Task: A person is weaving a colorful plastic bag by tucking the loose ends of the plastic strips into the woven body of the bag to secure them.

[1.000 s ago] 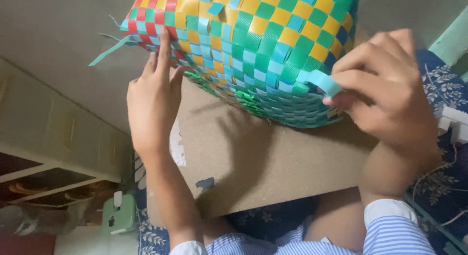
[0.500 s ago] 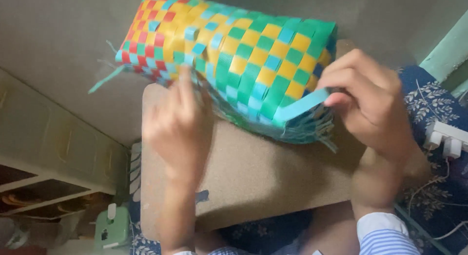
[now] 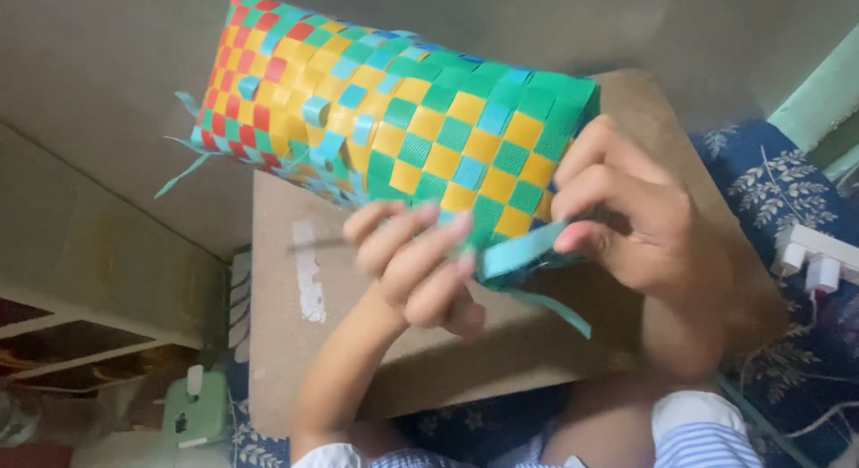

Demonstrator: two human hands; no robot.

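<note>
Head view: I see the woven basket now tilted lower; right hand pinches its teal strip, left hand has shifted beside it, fingers loosely curled.

Woven basket above board, between hands

The woven basket is up off the brown board, tilted, its checks of yellow, green, blue and red facing us, red bunched at the far left end. The right hand grips the basket's right end and pinches a loose light-blue strip between thumb and forefinger. The left hand is curled under the basket's lower edge, fingertips touching the weave just beside that strip. Loose strip ends stick out at the left. Off the board's near left corner sits a pale green device; past the right edge, white plugs lie on blue floral cloth.
</note>
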